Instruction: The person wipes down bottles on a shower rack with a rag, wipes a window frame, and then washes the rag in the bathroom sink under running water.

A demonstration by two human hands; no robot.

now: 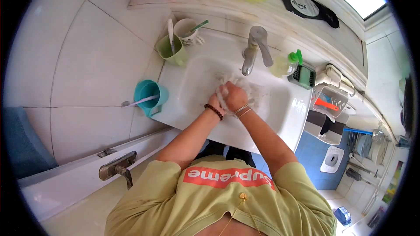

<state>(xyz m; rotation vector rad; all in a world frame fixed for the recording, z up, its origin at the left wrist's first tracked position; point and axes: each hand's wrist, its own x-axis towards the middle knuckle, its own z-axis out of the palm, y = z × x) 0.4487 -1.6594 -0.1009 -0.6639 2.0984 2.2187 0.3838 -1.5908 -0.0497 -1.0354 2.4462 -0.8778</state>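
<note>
Over the white sink [197,72], my left hand [215,102] and my right hand [236,96] are pressed together. Both are closed around a wet white cloth [222,99], which shows as a strip between them and as a crumpled part beyond the knuckles. Its exact shape is hard to make out. A dark bead bracelet is on my left wrist, and thin bands circle the right one. Just behind the hands stands the metal faucet [249,57], its spout near the cloth. Dark specks dot the basin to the right of my hands.
Left of the sink are a teal cup [151,94] with a toothbrush, a green cup [173,54] and a patterned white mug [186,30]. At the back right stand a soap pump bottle [284,64] and a soap dish [304,78]. A door handle [118,168] is lower left.
</note>
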